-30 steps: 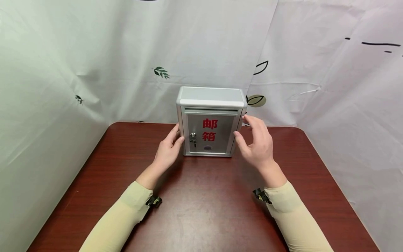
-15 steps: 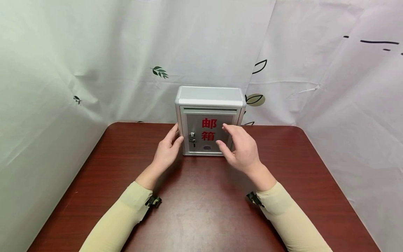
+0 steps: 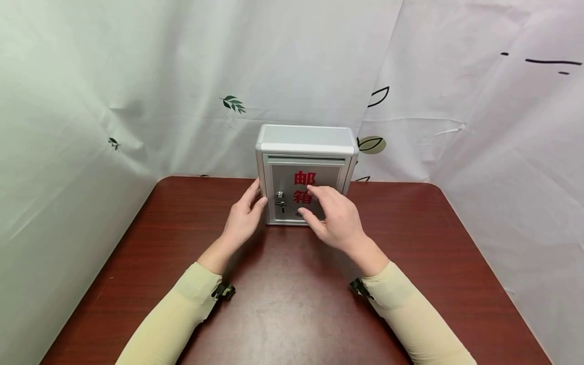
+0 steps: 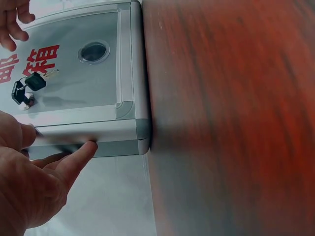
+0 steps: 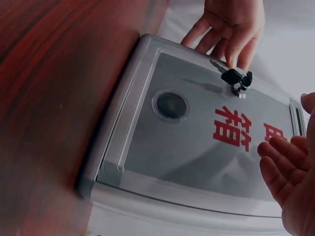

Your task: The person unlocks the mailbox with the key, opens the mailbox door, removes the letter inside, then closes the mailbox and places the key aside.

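A silver-grey mailbox (image 3: 307, 137) with red characters stands upright on the table. A small ring of keys (image 5: 235, 77) hangs from the lock at the left of its door, one key in the lock. My left hand (image 3: 240, 218) steadies the mailbox at its left side, thumb at the front edge and fingers along the side panel. In front of the door's lower right is my right hand (image 3: 337, 215), thumb and fingers apart with nothing between them. It hides part of the door and the lower characters in the head view. A round window (image 4: 94, 52) shows low on the door.
The red-brown table (image 3: 283, 304) ends just behind the mailbox. White curtains (image 3: 182, 76) with leaf prints hang behind it and along both sides. A narrow slot (image 3: 306, 160) runs across the front under the mailbox's top.
My right hand has left the mailbox's right edge and moved leftward across the front of the door. The left hand and the mailbox have stayed in place.
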A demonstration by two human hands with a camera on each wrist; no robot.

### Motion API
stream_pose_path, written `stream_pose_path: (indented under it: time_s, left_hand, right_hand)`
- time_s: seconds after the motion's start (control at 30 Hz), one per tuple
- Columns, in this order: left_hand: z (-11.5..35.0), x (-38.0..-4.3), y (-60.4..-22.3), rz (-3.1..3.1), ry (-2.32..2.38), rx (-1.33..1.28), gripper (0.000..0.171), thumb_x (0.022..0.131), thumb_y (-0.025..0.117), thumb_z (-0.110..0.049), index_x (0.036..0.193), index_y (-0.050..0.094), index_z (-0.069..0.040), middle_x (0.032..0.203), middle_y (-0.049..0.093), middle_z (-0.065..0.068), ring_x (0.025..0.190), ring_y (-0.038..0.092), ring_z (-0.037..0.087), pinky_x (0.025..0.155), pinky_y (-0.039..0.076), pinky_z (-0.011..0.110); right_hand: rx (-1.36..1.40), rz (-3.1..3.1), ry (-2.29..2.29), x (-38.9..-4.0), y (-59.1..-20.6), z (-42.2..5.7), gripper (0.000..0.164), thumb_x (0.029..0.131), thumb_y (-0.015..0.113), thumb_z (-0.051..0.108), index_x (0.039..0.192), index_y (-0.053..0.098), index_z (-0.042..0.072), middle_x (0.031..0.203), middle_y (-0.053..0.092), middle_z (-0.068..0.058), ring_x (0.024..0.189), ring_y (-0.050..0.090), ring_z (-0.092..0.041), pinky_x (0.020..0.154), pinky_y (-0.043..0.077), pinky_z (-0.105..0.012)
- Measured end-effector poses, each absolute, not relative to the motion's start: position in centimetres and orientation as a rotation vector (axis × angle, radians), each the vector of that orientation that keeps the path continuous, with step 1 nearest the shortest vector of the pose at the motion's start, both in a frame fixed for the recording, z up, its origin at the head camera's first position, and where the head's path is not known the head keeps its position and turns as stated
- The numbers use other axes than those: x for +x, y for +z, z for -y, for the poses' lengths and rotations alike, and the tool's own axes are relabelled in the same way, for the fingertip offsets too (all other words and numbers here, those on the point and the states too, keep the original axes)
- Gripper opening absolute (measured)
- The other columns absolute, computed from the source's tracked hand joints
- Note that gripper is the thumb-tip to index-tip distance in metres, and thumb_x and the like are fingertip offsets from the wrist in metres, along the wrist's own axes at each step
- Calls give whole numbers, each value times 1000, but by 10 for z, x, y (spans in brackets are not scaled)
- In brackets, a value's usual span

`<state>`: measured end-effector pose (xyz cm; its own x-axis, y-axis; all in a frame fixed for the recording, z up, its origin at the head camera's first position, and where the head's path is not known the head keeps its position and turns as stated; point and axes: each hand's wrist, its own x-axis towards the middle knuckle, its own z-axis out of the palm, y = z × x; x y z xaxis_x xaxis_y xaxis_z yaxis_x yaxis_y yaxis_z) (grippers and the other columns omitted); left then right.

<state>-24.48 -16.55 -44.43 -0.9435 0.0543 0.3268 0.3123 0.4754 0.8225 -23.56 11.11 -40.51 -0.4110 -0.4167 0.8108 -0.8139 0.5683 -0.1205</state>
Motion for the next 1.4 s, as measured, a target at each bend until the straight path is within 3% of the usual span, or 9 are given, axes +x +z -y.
stream_pose_path:
  time_s: [0.43,1.0,1.4]
  left_hand:
    - [165,-245,-443,2454,-1456,-333,64,116,64,-23,175,41,-27,158,64,15,145,62,32,119,50,57]
    - [164,-245,-443,2464,-1451,-324,64,116,64,-24,175,40,-30,158,64,13,146,62,31,119,50,57]
    - [165,-243,-443,2464,-1456,-326,64,116,64,-24,175,39,-31,158,64,12,146,61,32,117,51,58]
  right_hand:
    - [974,2145,624,-240,-411,-92,50,101,82,33,135,72,-3,120,77,-14,105,76,-30,87,65,-48]
    - [910,2275,568,-243,-417,-72,42,103,81,37,127,77,2,112,79,-8,92,75,-23,76,66,-43]
    - [873,2319,511,-243,-419,-61,37,104,80,39,120,80,6,107,80,-6,95,77,-24,75,66,-44]
